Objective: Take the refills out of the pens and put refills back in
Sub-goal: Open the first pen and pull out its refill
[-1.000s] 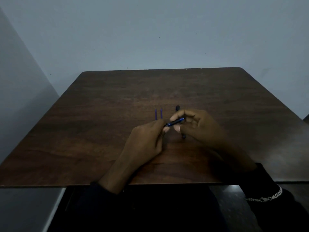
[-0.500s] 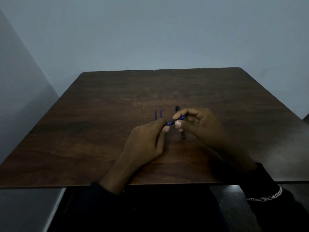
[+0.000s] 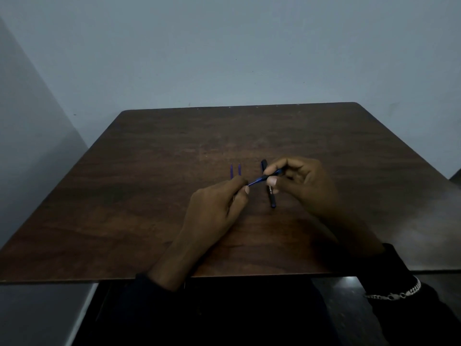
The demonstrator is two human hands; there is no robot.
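Observation:
Over the middle of the dark wooden table (image 3: 149,221), both hands hold one blue pen (image 3: 273,174). My right hand (image 3: 304,186) pinches its barrel between thumb and forefinger. My left hand (image 3: 219,208) grips the thin blue refill (image 3: 255,182) that sticks out of the barrel's left end. A black pen (image 3: 271,196) with white lettering lies on the table under my right fingers, pointing away from me. Two loose blue refills (image 3: 235,169) lie side by side just beyond my left hand, their near ends hidden by it.
The table stands against a pale grey wall, with a second wall close on the left. Its front edge runs just above my forearms. A silver chain bracelet (image 3: 396,294) sits on my right wrist over a dark sleeve.
My right hand has moved right and slightly up with the barrel, so more of the blue refill shows between the two hands. My left hand has barely moved.

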